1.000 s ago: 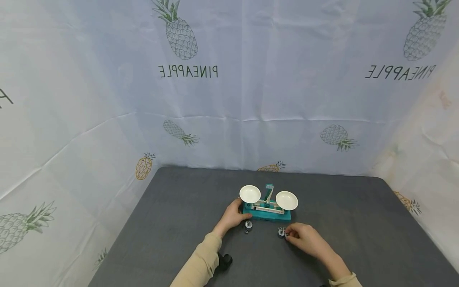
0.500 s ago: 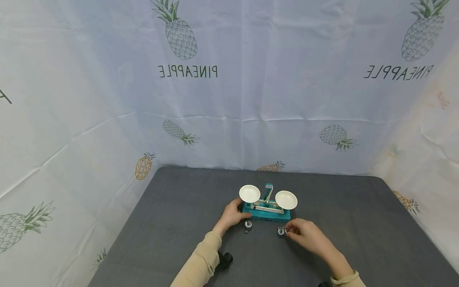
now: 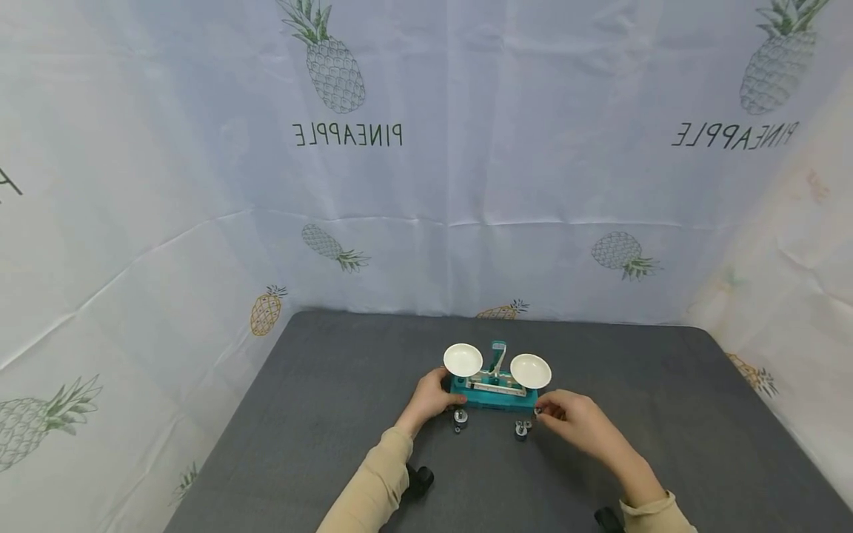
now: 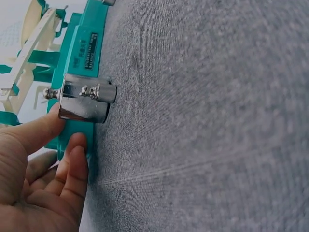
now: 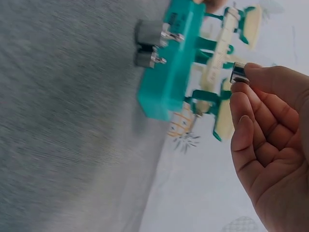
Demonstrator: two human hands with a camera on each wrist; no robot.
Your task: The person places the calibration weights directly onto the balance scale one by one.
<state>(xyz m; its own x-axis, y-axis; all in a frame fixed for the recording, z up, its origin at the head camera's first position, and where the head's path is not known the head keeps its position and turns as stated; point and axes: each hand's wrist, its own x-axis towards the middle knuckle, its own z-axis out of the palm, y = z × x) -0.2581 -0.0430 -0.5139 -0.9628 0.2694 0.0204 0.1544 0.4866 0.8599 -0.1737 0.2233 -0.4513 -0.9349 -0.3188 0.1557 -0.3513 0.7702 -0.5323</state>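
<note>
A teal balance scale (image 3: pixel 501 400) with two white pans stands on the table. My left hand (image 3: pixel 429 398) grips the left end of its base, fingers and thumb around the teal edge in the left wrist view. Two shiny metal weights (image 4: pixel 79 104), one large and one small, stand in front of that end. Between thumb and fingertips, my right hand (image 5: pixel 273 125) pinches a small metal weight (image 5: pixel 238 73), held up off the table near the right end of the scale. A large weight (image 5: pixel 148 33) and a smaller weight (image 5: pixel 145 58) stand in front of the base.
The dark grey table (image 3: pixel 346 414) extends around the scale. Behind it hangs a pale curtain (image 3: pixel 426 178) printed with pineapples, which also runs along both sides. Both white pans, the left pan (image 3: pixel 463 360) and the right pan (image 3: pixel 531 371), hold nothing visible.
My right hand has lifted the small weight away from the other weights and moved it slightly up and right, toward the scale's right end. My left hand stays on the base.
</note>
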